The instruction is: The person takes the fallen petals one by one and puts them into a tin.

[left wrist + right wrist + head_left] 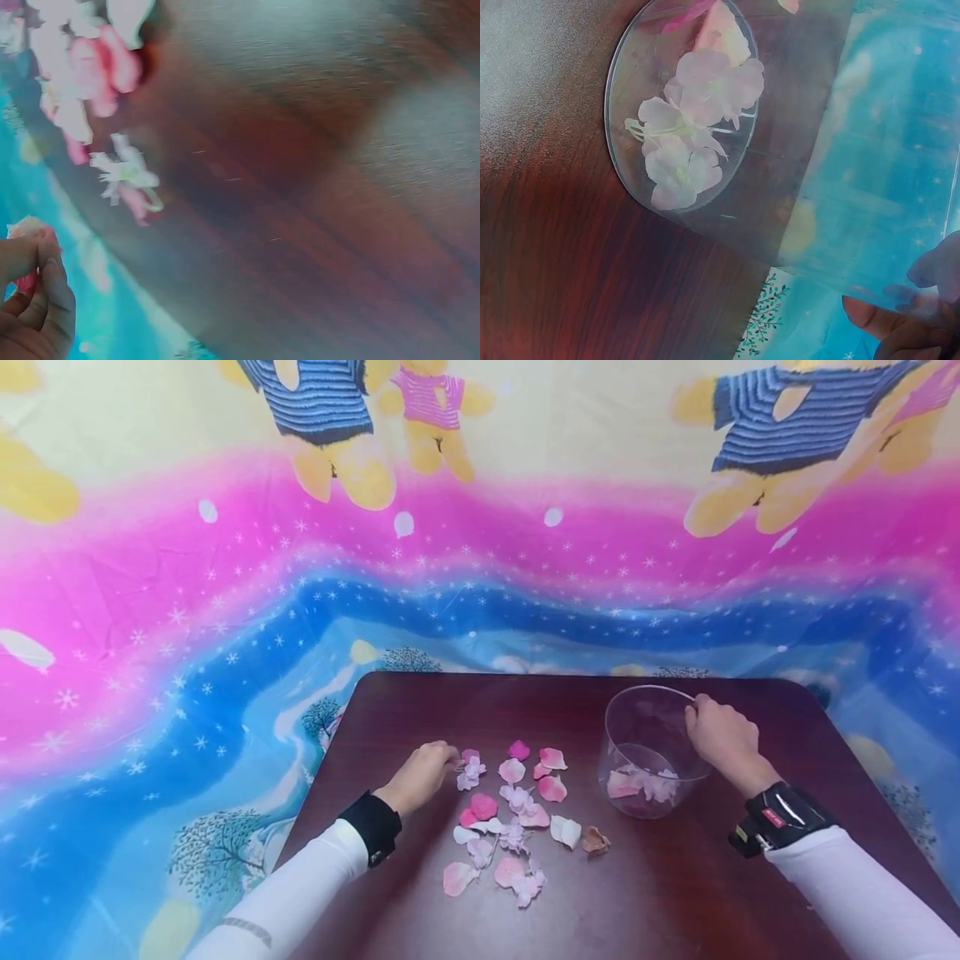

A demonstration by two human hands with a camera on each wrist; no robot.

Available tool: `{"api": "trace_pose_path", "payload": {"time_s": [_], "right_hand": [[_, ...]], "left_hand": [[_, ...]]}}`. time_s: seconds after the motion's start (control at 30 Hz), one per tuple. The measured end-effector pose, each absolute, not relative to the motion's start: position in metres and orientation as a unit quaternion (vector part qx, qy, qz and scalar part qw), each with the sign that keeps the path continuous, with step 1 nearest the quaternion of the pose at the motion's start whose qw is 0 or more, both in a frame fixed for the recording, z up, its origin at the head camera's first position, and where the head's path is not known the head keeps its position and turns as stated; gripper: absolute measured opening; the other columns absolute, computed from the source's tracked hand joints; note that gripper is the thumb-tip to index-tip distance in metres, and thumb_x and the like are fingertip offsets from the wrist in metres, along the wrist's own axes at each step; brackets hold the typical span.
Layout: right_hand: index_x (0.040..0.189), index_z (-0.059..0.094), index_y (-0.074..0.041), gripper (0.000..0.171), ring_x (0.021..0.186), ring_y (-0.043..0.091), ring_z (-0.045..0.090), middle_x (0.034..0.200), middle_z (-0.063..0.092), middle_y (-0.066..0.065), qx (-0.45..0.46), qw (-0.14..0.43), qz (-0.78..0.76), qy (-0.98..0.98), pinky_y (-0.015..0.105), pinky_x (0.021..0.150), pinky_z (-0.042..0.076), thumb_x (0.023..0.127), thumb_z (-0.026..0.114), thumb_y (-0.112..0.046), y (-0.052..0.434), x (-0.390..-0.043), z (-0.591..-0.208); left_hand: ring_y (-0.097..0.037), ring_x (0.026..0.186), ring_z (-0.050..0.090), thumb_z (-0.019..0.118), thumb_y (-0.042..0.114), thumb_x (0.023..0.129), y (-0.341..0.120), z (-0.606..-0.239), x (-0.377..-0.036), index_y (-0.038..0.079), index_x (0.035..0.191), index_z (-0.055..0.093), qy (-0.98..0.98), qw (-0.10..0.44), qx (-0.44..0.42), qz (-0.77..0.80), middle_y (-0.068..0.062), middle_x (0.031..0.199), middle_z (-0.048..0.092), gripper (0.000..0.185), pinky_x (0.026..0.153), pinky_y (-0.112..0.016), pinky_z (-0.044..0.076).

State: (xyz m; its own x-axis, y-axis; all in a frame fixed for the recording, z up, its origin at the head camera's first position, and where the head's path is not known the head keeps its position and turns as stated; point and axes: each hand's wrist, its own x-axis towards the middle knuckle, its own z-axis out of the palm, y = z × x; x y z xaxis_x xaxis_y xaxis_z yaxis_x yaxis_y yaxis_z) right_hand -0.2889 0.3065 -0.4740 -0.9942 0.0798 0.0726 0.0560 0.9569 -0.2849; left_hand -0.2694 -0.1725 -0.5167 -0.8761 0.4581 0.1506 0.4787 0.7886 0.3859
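Observation:
My right hand (723, 735) grips the rim of a clear round container (652, 810), which tilts over the table. Inside it lie pale pink flowers (682, 172) and a few petals, seen through the wall in the right wrist view. My left hand (420, 777) is above the table's left part, beside a pale flower (471, 772). Its thumb and fingers pinch pink and whitish petals (28, 226), partly hidden by the fingers in the left wrist view. Between the hands, loose pink petals (552, 789), pale flowers (513, 837) and white petals (565, 832) lie scattered.
A brown petal (596, 841) lies at the right end of the scatter, near the container. The dark wooden table (615, 910) has rounded far corners. Behind it hangs a patterned cloth (480, 543) with bears and snowflakes.

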Motion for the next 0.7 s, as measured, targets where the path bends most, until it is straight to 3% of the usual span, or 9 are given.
{"api": "trace_pose_path", "payload": {"time_s": [0.17, 0.7], "right_hand": [[0.107, 0.056, 0.003, 0.033, 0.083, 0.052, 0.063, 0.093, 0.066, 0.032, -0.034, 0.047, 0.144, -0.988, 0.057, 0.057, 0.045, 0.104, 0.040, -0.026, 0.306, -0.290, -0.474], [0.107, 0.057, 0.005, 0.034, 0.082, 0.053, 0.063, 0.094, 0.065, 0.034, -0.034, 0.047, 0.141, -0.988, 0.057, 0.055, 0.046, 0.105, 0.041, -0.026, 0.307, -0.293, -0.475]], "left_hand": [[-0.017, 0.085, 0.066, 0.066, 0.004, 0.096, -0.165, -0.499, -0.270, 0.004, 0.098, 0.076, -0.933, 0.056, -0.263, -0.237, -0.004, 0.086, 0.068, 0.010, 0.077, -0.033, 0.058], [-0.017, 0.090, 0.069, 0.070, 0.006, 0.094, -0.152, -0.463, -0.277, 0.005, 0.101, 0.076, -0.924, 0.096, -0.294, -0.223, -0.005, 0.091, 0.072, 0.009, 0.084, -0.032, 0.059]]}}
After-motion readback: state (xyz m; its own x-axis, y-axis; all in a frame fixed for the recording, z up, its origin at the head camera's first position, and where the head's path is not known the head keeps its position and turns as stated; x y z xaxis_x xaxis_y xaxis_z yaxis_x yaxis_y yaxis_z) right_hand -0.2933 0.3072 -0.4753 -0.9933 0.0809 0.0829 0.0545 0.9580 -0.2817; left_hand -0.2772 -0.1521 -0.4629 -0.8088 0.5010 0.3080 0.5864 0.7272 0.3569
